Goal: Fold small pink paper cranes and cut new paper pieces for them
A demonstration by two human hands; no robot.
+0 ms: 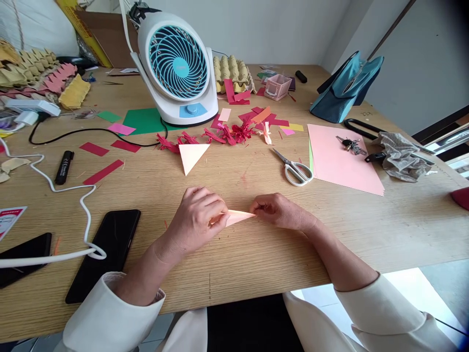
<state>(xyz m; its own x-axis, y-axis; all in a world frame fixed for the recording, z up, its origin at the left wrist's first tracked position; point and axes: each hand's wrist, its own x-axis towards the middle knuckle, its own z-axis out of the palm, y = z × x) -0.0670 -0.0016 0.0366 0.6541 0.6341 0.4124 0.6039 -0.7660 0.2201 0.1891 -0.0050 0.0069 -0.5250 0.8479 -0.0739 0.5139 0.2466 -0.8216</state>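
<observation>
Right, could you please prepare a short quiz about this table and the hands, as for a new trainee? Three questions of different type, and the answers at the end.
1. Which hand is at the pointed tip of the pale paper piece?
2. True or false: the keys rest on the pink sheets.
3. Which of these lies right beside the pink sheets?
A) the fan
B) the scissors
C) the black marker

Key:
1. The right hand; the left hand holds the other end.
2. True.
3. B.
</observation>
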